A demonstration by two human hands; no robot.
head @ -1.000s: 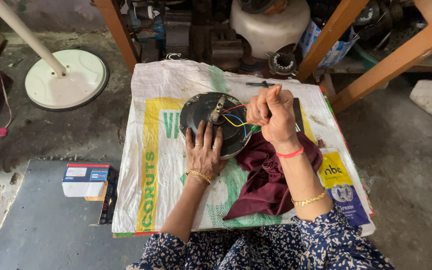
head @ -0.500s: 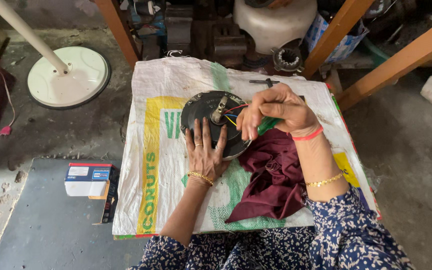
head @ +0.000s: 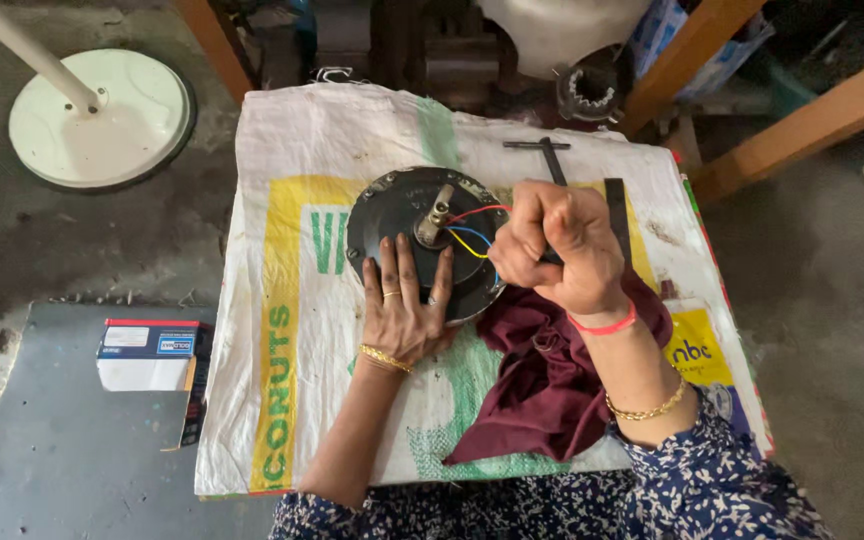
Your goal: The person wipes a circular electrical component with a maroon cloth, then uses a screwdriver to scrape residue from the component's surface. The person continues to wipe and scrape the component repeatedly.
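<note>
The left hand [head: 404, 305] lies flat and open, palm down, fingers spread and pointing away from the person, pressing on the near side of a round black motor housing [head: 382, 215]. The housing rests on a white woven sack [head: 282, 170] that covers the tabletop, near the middle of it and a little toward the far edge. A short metal shaft [head: 435, 213] stands up from the centre of the housing, just beyond the left fingertips, and red, blue and yellow wires [head: 470, 232] run from its base toward the right hand. The right hand [head: 555, 248] is closed in a tight fist just beside the right edge of the housing, knuckles up, gripping a dark tool handle [head: 550, 257] of which only a small bit shows below the fingers; whether the fist also pinches the wire ends cannot be told. The left forearm runs straight up from the near edge of the tabletop, the wrist level; the right forearm comes in from the lower right at a slant, the wrist bent slightly. Under the right wrist a dark red cloth [head: 542, 385] lies crumpled on the sack, touching the near right rim of the housing. A black T-shaped tool [head: 544, 152] lies on the sack just beyond the fist. On the floor to the left sit a small cardboard box [head: 147, 352] and a round white stand base [head: 102, 115].
</note>
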